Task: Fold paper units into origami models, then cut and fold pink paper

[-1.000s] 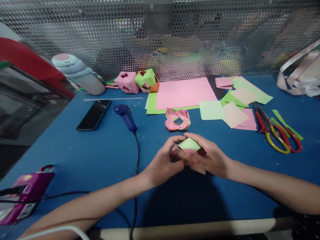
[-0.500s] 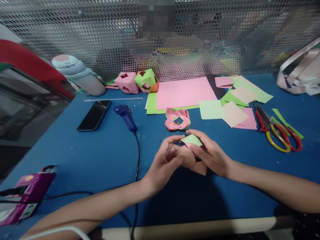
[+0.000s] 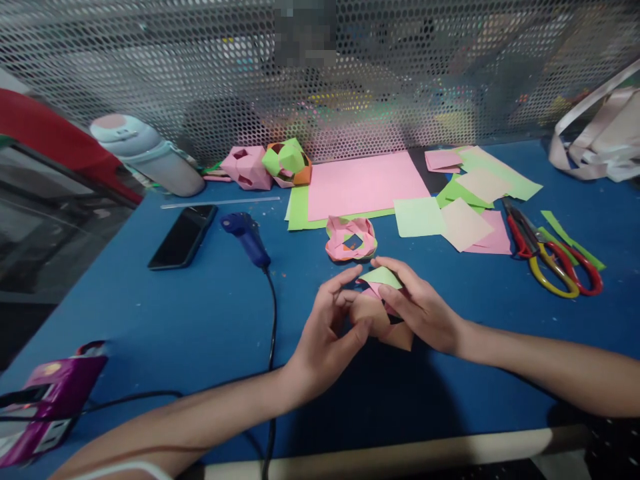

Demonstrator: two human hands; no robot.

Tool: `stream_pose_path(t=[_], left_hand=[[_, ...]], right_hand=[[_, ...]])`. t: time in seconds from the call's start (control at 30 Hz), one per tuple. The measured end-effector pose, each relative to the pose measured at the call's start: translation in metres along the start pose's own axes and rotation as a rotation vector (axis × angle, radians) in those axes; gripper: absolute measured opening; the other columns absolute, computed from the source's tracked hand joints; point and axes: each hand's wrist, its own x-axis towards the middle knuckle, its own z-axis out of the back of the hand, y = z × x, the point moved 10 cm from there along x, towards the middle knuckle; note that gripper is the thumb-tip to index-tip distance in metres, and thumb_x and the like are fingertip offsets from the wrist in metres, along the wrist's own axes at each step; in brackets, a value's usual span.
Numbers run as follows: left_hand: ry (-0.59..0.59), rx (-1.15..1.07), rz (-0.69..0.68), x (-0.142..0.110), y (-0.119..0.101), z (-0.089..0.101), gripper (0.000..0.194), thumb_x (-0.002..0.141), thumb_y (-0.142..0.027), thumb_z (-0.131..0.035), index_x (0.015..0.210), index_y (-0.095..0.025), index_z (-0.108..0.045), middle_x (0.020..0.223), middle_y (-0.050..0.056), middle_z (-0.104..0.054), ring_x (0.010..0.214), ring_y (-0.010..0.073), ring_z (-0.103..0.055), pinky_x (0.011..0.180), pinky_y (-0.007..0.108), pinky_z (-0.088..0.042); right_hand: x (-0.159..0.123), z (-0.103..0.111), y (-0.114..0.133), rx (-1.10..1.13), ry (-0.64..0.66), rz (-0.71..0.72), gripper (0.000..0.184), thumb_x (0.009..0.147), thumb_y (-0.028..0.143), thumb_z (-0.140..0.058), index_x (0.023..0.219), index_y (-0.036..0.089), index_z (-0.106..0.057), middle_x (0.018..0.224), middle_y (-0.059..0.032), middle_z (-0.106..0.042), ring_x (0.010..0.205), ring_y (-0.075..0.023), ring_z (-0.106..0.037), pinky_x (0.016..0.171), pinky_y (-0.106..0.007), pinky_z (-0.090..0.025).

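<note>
Between both hands is a folded paper piece [image 3: 371, 313] in peach, pink and pale green, held above the blue table. My left hand [image 3: 333, 327] grips its peach side, thumb in front and fingers curled behind. On the other side my right hand [image 3: 417, 303] has its fingers and thumb closed on the pale green part. Parts of the piece are hidden behind the fingers. Just beyond the hands lies a pink folded paper ring [image 3: 336, 243] with some orange and green at its lower edge.
Behind lie a pink paper sheet [image 3: 367, 183], paper squares [image 3: 419, 217] and two paper balls, one pink [image 3: 256, 175], one green-orange [image 3: 287, 160]. Scissors [image 3: 543, 257] lie at right. Leftward are a blue glue gun [image 3: 247, 240], its cord [image 3: 273, 320], a phone [image 3: 183, 239], a bottle [image 3: 155, 157] and a purple power strip [image 3: 65, 393].
The left thumb and fingers have shifted slightly on the peach side of the paper piece. The right hand keeps nearly the same hold. The camera view has moved a little.
</note>
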Motion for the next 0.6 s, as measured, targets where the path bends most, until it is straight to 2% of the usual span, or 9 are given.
stream_pose_path(t=[0.17, 0.43, 0.6], left_hand=[[0.014, 0.054, -0.022, -0.0004, 0.0018, -0.0024, 0.062, 0.092, -0.017, -0.061, 0.146, -0.022, -0.032, 0.106, 0.008, -0.061, 0.095, 0.0186, -0.063, 0.086, 0.036, -0.053], [0.003, 0.101, -0.076, -0.0007, -0.0034, -0.0012, 0.062, 0.091, -0.013, -0.061, 0.146, -0.022, -0.034, 0.109, 0.008, -0.059, 0.096, 0.0169, -0.062, 0.083, 0.031, -0.053], [-0.007, 0.109, -0.066, -0.0015, -0.0037, -0.0005, 0.061, 0.091, -0.013, -0.061, 0.145, -0.023, -0.036, 0.108, 0.007, -0.059, 0.095, 0.0164, -0.061, 0.082, 0.031, -0.053]], right_hand=[[0.0006, 0.0017, 0.0028, -0.014, -0.023, 0.001, 0.049, 0.100, 0.044, -0.046, 0.140, 0.016, -0.044, 0.146, -0.0126, -0.052, 0.133, -0.0234, -0.051, 0.098, -0.036, -0.053], [0.0002, -0.0002, 0.0043, 0.011, 0.007, -0.027, 0.050, 0.098, 0.044, -0.048, 0.138, 0.014, -0.045, 0.142, -0.0130, -0.053, 0.123, -0.0218, -0.055, 0.091, -0.033, -0.055], [-0.0002, 0.0022, 0.0041, -0.029, 0.009, 0.002, 0.042, 0.102, 0.038, -0.038, 0.137, 0.015, -0.045, 0.139, -0.0120, -0.056, 0.124, -0.0217, -0.055, 0.103, -0.039, -0.048]])
